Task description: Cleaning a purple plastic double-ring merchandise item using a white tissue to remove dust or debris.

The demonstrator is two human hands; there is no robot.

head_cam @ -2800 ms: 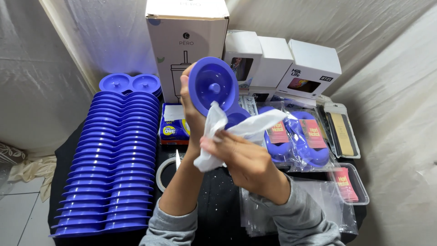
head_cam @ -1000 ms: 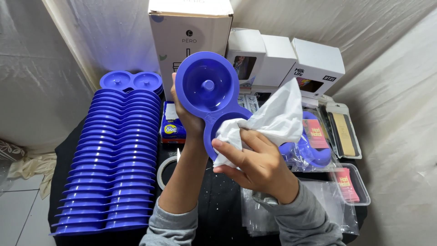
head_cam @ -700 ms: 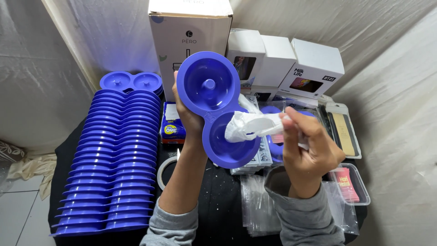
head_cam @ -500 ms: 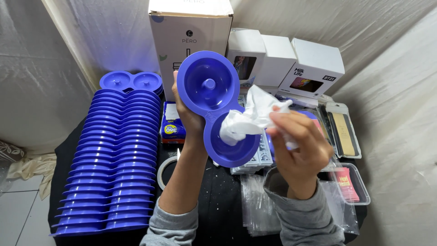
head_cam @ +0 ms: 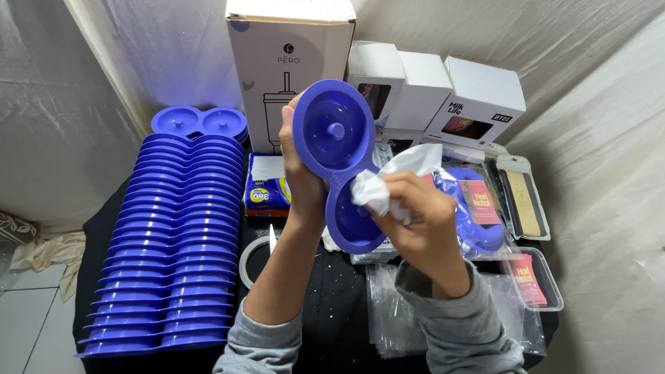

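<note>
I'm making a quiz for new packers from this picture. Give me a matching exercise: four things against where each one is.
Things:
1. blue double-cup tray
2. white tissue
3. stack of blue trays
4. tall white box

Places:
A. at the back, upright, behind the raised tray
B. in the right hand, pressed into the lower cup
C. on the left of the table
D. held up by the left hand

Pairs: 1-D, 2-B, 3-C, 4-A
</note>
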